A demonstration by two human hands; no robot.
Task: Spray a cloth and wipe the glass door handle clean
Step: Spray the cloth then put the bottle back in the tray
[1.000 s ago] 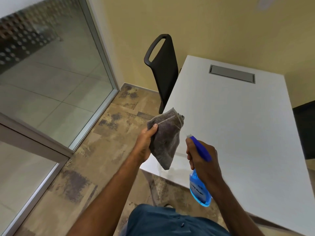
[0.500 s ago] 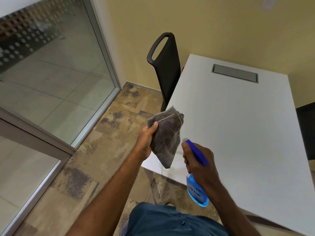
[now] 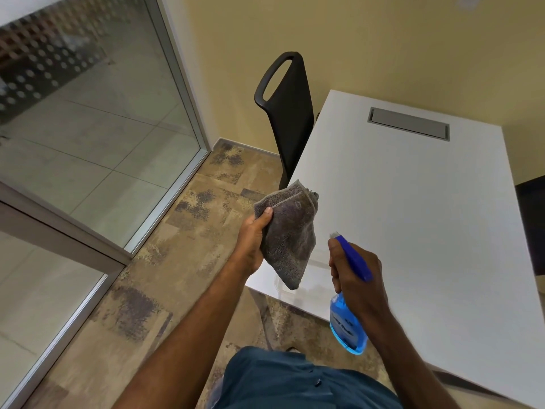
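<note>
My left hand (image 3: 250, 240) grips a folded grey cloth (image 3: 290, 234) by its upper edge, so the cloth hangs down over the near left corner of the table. My right hand (image 3: 358, 278) is wrapped around the neck of a blue spray bottle (image 3: 348, 323), whose white nozzle points at the cloth from a short distance to the right. A finger lies on the blue trigger. The glass door (image 3: 88, 128) with its metal frame fills the left side. No door handle is in view.
A white table (image 3: 413, 216) with a grey cable hatch (image 3: 410, 124) spreads to the right. A black chair (image 3: 287, 113) stands at its far left edge against the yellow wall. Patterned carpet (image 3: 165, 261) runs between table and glass.
Both hands stay nearly as they were. The view has shifted slightly, and the spray bottle has edged a little closer to the cloth.
</note>
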